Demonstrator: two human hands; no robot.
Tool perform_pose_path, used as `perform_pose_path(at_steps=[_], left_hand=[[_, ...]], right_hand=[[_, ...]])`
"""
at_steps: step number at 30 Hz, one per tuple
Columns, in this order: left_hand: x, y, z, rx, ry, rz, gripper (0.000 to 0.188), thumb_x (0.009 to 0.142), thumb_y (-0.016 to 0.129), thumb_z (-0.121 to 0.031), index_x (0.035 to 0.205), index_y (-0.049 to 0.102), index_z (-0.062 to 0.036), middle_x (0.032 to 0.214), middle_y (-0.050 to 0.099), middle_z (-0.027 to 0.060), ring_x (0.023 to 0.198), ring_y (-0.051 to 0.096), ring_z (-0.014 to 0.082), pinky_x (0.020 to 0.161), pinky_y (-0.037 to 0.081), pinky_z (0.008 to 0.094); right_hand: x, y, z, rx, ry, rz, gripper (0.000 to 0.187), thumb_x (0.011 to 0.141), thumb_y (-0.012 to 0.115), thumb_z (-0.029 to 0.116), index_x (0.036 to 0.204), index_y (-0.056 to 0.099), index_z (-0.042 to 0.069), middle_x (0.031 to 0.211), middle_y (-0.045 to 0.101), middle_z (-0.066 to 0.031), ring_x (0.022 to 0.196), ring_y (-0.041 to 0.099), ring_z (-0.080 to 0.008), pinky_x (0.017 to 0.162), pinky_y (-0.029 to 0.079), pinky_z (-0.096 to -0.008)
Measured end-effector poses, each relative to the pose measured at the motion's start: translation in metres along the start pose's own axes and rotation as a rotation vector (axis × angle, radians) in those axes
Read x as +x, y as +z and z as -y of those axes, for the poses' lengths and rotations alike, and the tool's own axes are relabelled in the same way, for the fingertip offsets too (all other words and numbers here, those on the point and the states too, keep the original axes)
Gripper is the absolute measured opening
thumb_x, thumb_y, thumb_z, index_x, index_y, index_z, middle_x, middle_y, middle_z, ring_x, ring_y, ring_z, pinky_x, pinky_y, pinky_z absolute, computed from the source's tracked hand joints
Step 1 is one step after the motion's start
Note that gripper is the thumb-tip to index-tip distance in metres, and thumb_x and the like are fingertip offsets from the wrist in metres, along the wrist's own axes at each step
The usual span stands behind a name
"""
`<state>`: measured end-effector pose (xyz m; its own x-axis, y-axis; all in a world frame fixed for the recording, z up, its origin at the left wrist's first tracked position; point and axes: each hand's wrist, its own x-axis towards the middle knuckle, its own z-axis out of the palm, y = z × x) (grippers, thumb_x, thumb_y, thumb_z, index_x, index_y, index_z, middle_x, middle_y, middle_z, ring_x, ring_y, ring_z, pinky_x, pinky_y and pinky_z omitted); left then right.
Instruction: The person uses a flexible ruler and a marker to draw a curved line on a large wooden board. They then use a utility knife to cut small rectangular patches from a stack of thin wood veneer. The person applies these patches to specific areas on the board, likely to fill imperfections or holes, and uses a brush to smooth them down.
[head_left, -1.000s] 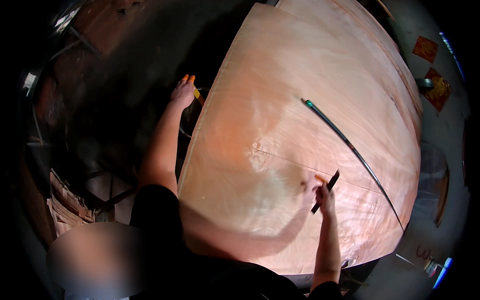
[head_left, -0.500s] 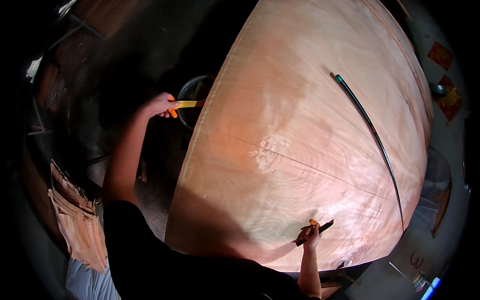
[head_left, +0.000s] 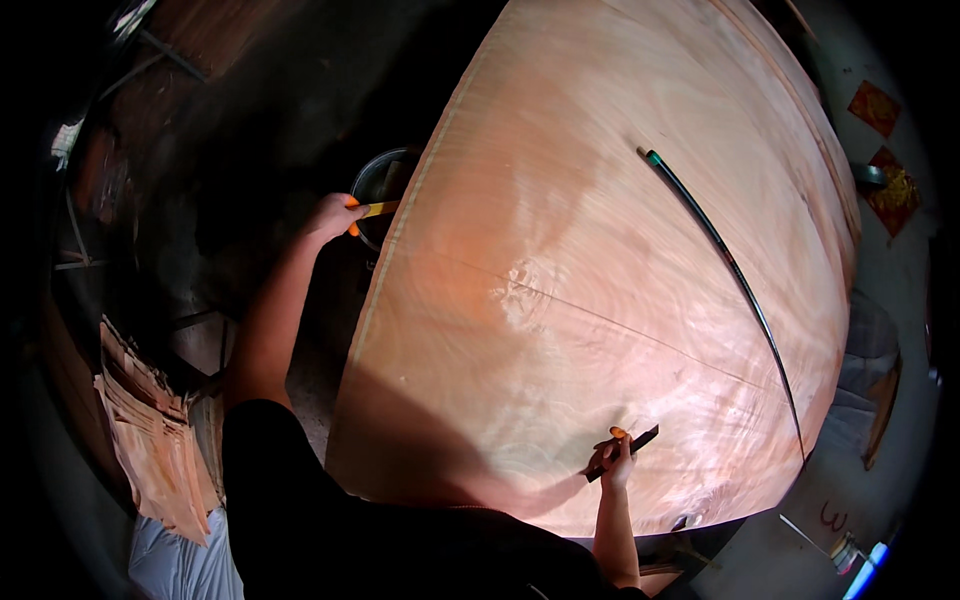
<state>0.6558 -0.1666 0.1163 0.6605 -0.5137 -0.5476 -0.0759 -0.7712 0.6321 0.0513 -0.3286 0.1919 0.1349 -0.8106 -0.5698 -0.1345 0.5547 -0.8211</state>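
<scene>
A large sheet of pale reddish wood veneer [head_left: 560,230] fills the middle of the view, with a thin seam running across it. At its left edge, my left hand [head_left: 332,216] is closed round the orange grip of a yellow tool [head_left: 380,209]. The tool's far end reaches over a round, bucket-like container [head_left: 364,178], partly hidden by the sheet. Low over the near right of the sheet, my right hand [head_left: 617,470] grips a dark, straight-edged blade tool with an orange handle [head_left: 642,440]. Whether the blade touches the veneer, I cannot tell.
A long, thin black rod with a green end [head_left: 722,245] lies across the sheet's right part. Stacked veneer scraps [head_left: 150,440] stand at the lower left above grey plastic sheeting [head_left: 180,560]. A roll of tape [head_left: 868,174] is beyond the right edge.
My left hand has moved slightly right, bringing the yellow tool further over the container. My right hand and the dark blade tool have shifted a little left and away from me.
</scene>
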Motion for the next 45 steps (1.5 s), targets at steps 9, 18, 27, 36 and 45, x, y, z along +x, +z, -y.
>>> perform_pose_path(at_steps=[9,18,27,36,45], left_hand=[[0.0,0.021,-0.01,0.227,-0.115,-0.14,0.032,0.076,0.055,-0.034,0.084,0.059,-0.0038,0.068,0.06,0.0085,0.066,0.059,0.0205,0.062,0.044,0.0324],[-0.051,0.012,0.044,-0.526,-0.053,-0.153,0.024,0.084,0.046,-0.029,0.085,0.055,-0.0068,0.058,0.044,-0.0031,0.042,0.032,0.0031,0.036,0.022,0.0166],[-0.162,0.001,-0.002,-0.661,0.096,-0.263,0.027,0.084,0.048,-0.032,0.083,0.055,-0.0052,0.054,0.04,-0.0042,0.042,0.03,0.0032,0.036,0.02,0.0161],[-0.242,0.189,-0.213,-0.391,0.394,0.187,0.019,0.085,0.047,-0.02,0.082,0.054,-0.0026,0.059,0.044,-0.0027,0.048,0.037,0.0047,0.043,0.028,0.0175],[-0.287,0.458,-0.383,0.427,0.94,-0.068,0.024,0.078,0.051,-0.029,0.08,0.058,-0.0063,0.063,0.058,0.0111,0.061,0.058,0.0237,0.055,0.043,0.0353]], right_hand=[[0.004,-0.017,-0.012,-0.056,-0.033,-0.006,0.03,0.088,0.037,0.025,0.089,0.054,0.001,0.043,0.042,-0.0015,0.03,0.029,-0.0061,0.03,0.02,-0.0182],[0.0,-0.014,-0.007,0.056,-0.133,0.049,0.03,0.089,0.036,0.021,0.086,0.056,-0.002,0.044,0.043,-0.0015,0.037,0.043,-0.0111,0.039,0.036,-0.0224],[0.009,-0.03,-0.019,0.111,-0.076,0.042,0.03,0.089,0.036,0.022,0.085,0.056,0.0,0.044,0.044,-0.0034,0.038,0.045,-0.0122,0.035,0.031,-0.0214],[0.015,-0.037,-0.023,0.05,-0.034,0.084,0.021,0.086,0.036,0.017,0.09,0.051,0.003,0.056,0.054,-0.007,0.046,0.051,-0.0121,0.042,0.037,-0.0247],[-0.048,-0.128,-0.037,0.305,-0.001,0.401,0.026,0.088,0.037,0.022,0.099,0.055,0.007,0.062,0.052,0.0012,0.051,0.037,-0.0042,0.046,0.03,-0.018]])
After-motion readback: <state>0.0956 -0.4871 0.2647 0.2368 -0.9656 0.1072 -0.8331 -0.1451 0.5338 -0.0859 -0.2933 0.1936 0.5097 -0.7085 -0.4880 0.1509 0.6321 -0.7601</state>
